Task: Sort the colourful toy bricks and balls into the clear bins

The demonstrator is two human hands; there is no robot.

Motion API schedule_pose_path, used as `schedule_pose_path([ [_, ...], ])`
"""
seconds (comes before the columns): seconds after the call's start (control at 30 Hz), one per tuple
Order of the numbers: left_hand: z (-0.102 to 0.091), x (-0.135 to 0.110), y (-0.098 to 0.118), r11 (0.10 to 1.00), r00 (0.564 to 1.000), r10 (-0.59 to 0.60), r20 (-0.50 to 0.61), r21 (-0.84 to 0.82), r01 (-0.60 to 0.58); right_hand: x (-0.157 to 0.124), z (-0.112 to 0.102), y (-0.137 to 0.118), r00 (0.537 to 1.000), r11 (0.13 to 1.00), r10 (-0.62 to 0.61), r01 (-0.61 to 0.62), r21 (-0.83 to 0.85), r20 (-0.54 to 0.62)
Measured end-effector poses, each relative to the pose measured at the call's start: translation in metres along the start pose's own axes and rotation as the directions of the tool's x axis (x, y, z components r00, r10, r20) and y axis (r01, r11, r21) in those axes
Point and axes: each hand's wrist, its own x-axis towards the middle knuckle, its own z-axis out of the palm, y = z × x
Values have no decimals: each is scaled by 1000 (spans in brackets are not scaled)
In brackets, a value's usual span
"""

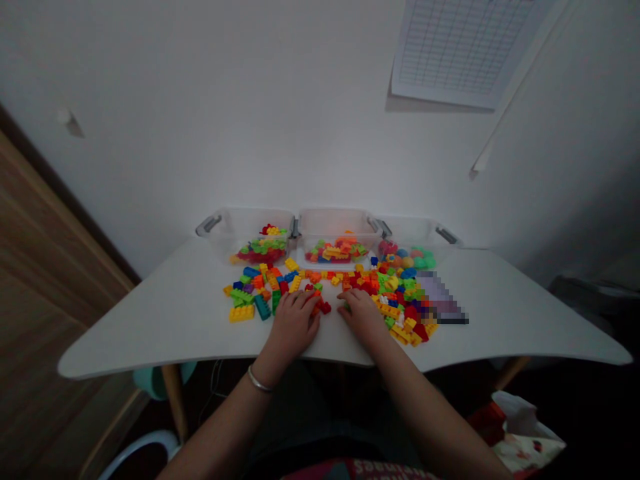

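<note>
My left hand [296, 322] rests low over the table's near middle, fingers apart and stretched forward. Red toy building bricks [325, 307] lie at its fingertips, partly covered by the fingers. A short gap to the right, my right hand [362, 319] is curled, thumb and forefinger close together. A small green brick [345, 305] shows between them, mostly hidden. Loose bricks in several colours surround both hands: a yellow brick [242, 313] and a teal brick [262, 307] on the left, and a mixed pile [400, 300] on the right.
Three clear plastic boxes stand against the wall: a left box [250, 223] and a middle box [335, 223] with bricks, and a right box [417, 230] with rounded coloured pieces. A blurred flat device [443, 297] lies right. The white table [165, 320] has a curved front edge.
</note>
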Motion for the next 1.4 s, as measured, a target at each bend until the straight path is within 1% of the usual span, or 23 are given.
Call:
schedule_pose_path([
  [0.13, -1, 0, 1, 1000, 1000, 0, -7, -9, 0, 2, 1, 1, 999, 993, -39, 41, 107, -17],
  [0.27, 0, 0, 0, 1000, 1000, -5, -3, -12, 5, 6, 2, 4, 1000, 982, -20, 24, 186, -25],
  [0.43, 0, 0, 0, 1000, 1000, -1, 12, -5, 1, 11, -1, 3, 999, 992, 50, -51, 119, 5],
  [0.53, -1, 0, 0, 1000, 1000, -1, 12, -2, 1, 10, -1, 0, 999, 997, 27, -29, 66, 32],
  [0.63, 0, 0, 0, 1000, 1000, -1, 6, -2, 1, 10, -1, -3, 1000, 999, 14, -15, 50, 27],
  [0.7, 1, 0, -1, 1000, 1000, 8, -6, -9, -8, 15, -6, -3, 1000, 996, 2, 0, 85, -27],
  [0.77, 1, -1, -1, 1000, 1000, 17, -15, -14, -17, 26, -17, -1, 990, 992, -23, 40, 121, -139],
  [0.83, 2, -1, -2, 1000, 1000, 17, -15, -17, -17, 43, -34, 4, 958, 990, -48, 83, 112, -284],
  [0.87, 2, -1, -2, 1000, 1000, 14, -14, -18, -14, 53, -43, 7, 931, 991, -29, 74, 110, -364],
  [0.9, 3, -1, -2, 1000, 1000, 10, -14, -20, -10, 64, -51, 10, 908, 990, -6, 63, 122, -420],
  [0.97, 3, -2, -2, 1000, 1000, 1, -18, -21, -2, 87, -66, 18, 872, 985, 51, 36, 168, -487],
  [1.03, 3, -2, -2, 1000, 1000, -2, -20, -19, 1, 108, -74, 26, 842, 980, 115, -10, 199, -526],
  [1.1, 3, -1, -2, 1000, 1000, -6, -16, -17, 6, 123, -76, 32, 841, 984, 142, -63, 165, -522],
  [1.2, 1, -1, -1, 1000, 1000, -13, 1, -15, 13, 135, -74, 36, 884, 986, 161, -163, 33, -439],
  [1.3, 0, -1, -1, 1000, 1000, -2, 0, -14, 2, 137, -70, 35, 914, 964, 202, -249, -94, -351],
  [1.4, 1, -1, -1, 1000, 1000, 5, -14, -22, -5, 135, -67, 34, 920, 940, 202, -278, -196, -336],
])
